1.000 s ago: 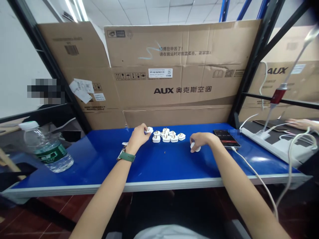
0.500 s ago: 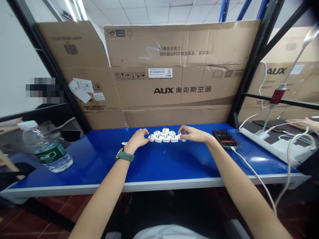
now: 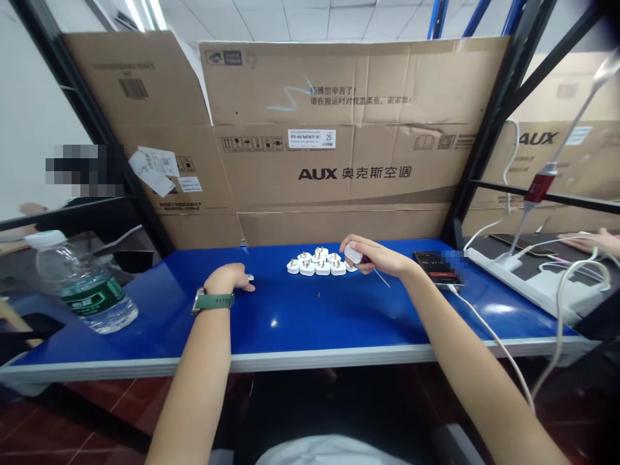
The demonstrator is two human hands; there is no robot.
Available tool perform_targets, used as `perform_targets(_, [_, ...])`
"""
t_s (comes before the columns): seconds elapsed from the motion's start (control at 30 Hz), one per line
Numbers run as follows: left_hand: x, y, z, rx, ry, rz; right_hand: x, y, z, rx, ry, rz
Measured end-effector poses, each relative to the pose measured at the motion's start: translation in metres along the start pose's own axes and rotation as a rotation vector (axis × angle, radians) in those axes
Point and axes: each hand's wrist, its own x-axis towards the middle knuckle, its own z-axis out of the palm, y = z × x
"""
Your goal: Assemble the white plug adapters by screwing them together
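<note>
White plugs (image 3: 321,266) with metal prongs upward sit in a tight cluster of rows on the blue table. My right hand (image 3: 371,255) is closed at the cluster's right end. It holds a white rounded piece (image 3: 353,253), perhaps a plug, and a thin metal shaft, like a screwdriver's (image 3: 382,278), sticks out below the palm. Left of the cluster, my left hand (image 3: 230,279), with a green-strapped watch (image 3: 213,301) on the wrist, is closed around a small white piece (image 3: 250,278), mostly hidden by the fingers. A tiny screw-like bit (image 3: 318,294) lies before the plugs.
A water bottle (image 3: 84,284) stands at the table's left. On the right lie a phone (image 3: 438,269) with its charging cable (image 3: 494,342) and a white power strip (image 3: 504,271). A cardboard sheet (image 3: 271,184) rises behind. Another person's hand (image 3: 591,240) shows at far right.
My left hand has moved left, away from the plugs, to the small white piece. My right hand has lifted slightly and turned, showing the white piece and the thin shaft.
</note>
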Motion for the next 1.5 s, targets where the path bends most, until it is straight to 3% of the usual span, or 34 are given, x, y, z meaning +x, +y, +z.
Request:
perform_targets(0.1, [0.001,0.008,-0.006,0.147,-0.198,-0.078,0.002,0.003,-0.001,-0.082,0.029,0.041])
perform_targets(0.2, [-0.002,0.016,-0.011,0.162,-0.294,-0.049,0.002,0.003,-0.001,-0.190,0.071,0.078])
perform_targets(0.33, [-0.006,0.019,-0.014,0.101,-0.302,-0.037,-0.001,0.001,-0.001,-0.399,0.068,0.053])
perform_targets(0.43, [-0.009,0.020,-0.014,0.065,-0.233,-0.024,0.000,0.004,-0.002,-0.521,0.074,-0.006])
perform_targets(0.53, [-0.014,0.028,-0.018,-0.047,-0.082,0.164,0.005,0.010,-0.005,-0.576,0.108,-0.067])
perform_targets(0.7, [-0.028,0.057,-0.026,-0.366,0.098,0.644,0.014,0.017,-0.007,-0.593,0.120,-0.235])
perform_targets(0.8, [-0.037,0.075,-0.024,-0.436,0.145,0.791,0.019,0.018,-0.001,-0.595,0.184,-0.328])
perform_targets(0.9, [-0.043,0.092,-0.011,-0.480,0.105,0.891,0.022,0.020,0.009,-0.598,0.244,-0.360])
perform_targets(1.07, [-0.046,0.118,0.019,-0.552,0.007,0.938,0.028,0.026,0.022,-0.687,0.235,-0.438])
perform_targets(1.17, [-0.047,0.127,0.032,-0.616,-0.042,0.913,0.029,0.030,0.024,-0.737,0.208,-0.414])
perform_targets(1.5, [-0.052,0.132,0.033,-0.721,-0.096,0.816,0.035,0.036,0.029,-0.698,0.296,-0.463])
